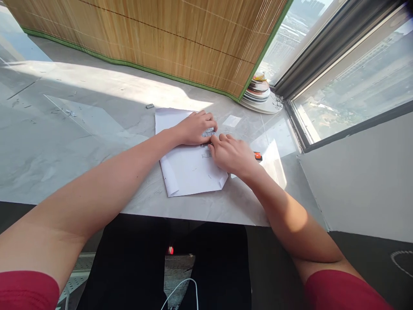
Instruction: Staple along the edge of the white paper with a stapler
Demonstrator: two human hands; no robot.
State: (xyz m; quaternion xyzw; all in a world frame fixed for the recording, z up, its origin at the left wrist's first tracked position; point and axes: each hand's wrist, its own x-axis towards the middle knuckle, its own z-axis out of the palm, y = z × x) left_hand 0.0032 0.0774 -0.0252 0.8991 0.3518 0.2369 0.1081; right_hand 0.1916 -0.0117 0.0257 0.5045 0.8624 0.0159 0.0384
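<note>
Grey marbled tabletop (135,181): stacked plates (256,92) at one o'clock, small items on top. White paper (190,172) lies central. Left hand (198,128) and right hand (230,153) rest on it, fingers curled; grip on anything indeterminable.

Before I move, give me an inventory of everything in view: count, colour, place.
folded paper: one visible piece, white, dark marks, under both hands
counter: one, grey, beneath the paper
small block: one, grey, beyond the paper's far left corner
scraps: several, pale, far left
small object: one, orange and black, beside the right wrist
plates: a stack, mostly white, count unclear, by the window
blind: one, tan with green edging, far side
window: one, dark frame, right
cable: one, white, bottom centre
trousers: one pair, black, below the counter
sleeves: two, red, bottom corners
left hand, right hand: bare, on the paper, fingertips close together
</note>
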